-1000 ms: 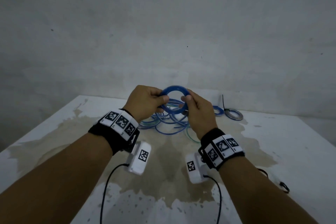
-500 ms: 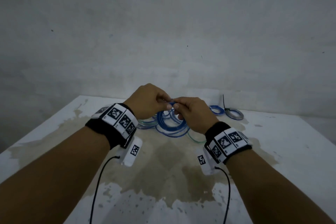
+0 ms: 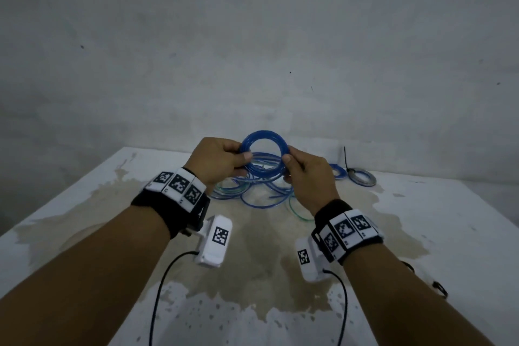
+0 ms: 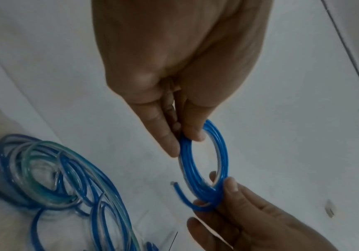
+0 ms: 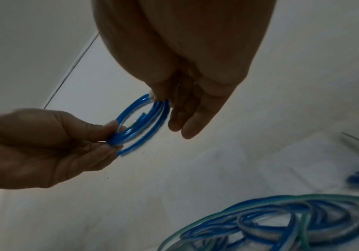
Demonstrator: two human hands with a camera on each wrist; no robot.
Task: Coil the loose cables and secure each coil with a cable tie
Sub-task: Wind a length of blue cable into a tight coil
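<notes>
While the head view looks down on a stained white table, the left hand and right hand each pinch one side of a small coil of blue plastic cable, held upright above the table. Beneath it lies a loose heap of blue and greenish cables. Farther right lie a tied blue coil, partly hidden behind the right hand, and a grey coil with a black cable tie sticking up.

From the left wrist, thumb and fingers clamp the coil's top; a free cable end sticks out.

From the right wrist, the coil is blurred, and the fingers seem to grip its far edge.
</notes>
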